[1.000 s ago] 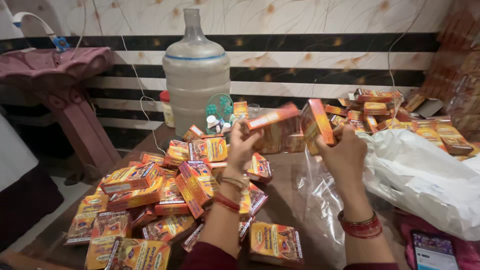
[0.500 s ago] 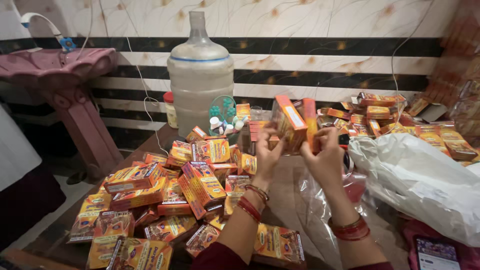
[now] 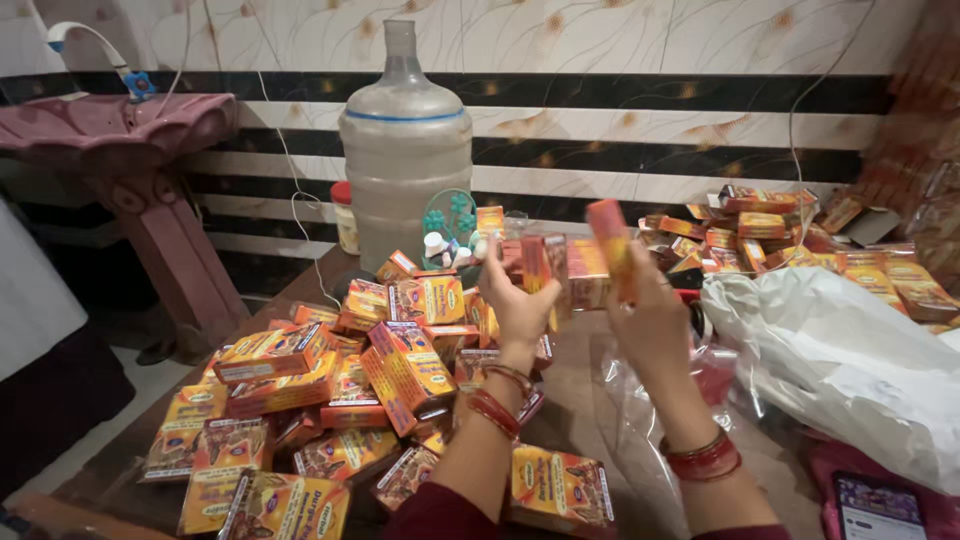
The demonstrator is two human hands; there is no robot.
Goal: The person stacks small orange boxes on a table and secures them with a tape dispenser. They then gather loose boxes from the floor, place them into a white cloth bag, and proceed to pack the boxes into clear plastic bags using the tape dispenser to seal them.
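Observation:
My left hand (image 3: 515,300) is raised over the table and grips a small orange-red box (image 3: 546,262). My right hand (image 3: 650,320) holds another orange box (image 3: 610,240) upright, just right of the first; the two boxes are a little apart. Both wrists wear red bangles. Below and left of my hands lies a heap of several similar orange and yellow boxes (image 3: 330,390) on the brown table (image 3: 575,400). A clear plastic bag (image 3: 650,420) lies on the table under my right forearm.
A large water jug (image 3: 405,150) stands at the table's far edge beside small bottles. More boxes (image 3: 790,235) are piled at the back right behind a white plastic sheet (image 3: 850,360). A phone (image 3: 885,505) lies bottom right. A pink washbasin (image 3: 110,125) stands left.
My hands drew together from a wider spread, then parted slightly. The left box dropped lower and turned; the right box now stands upright.

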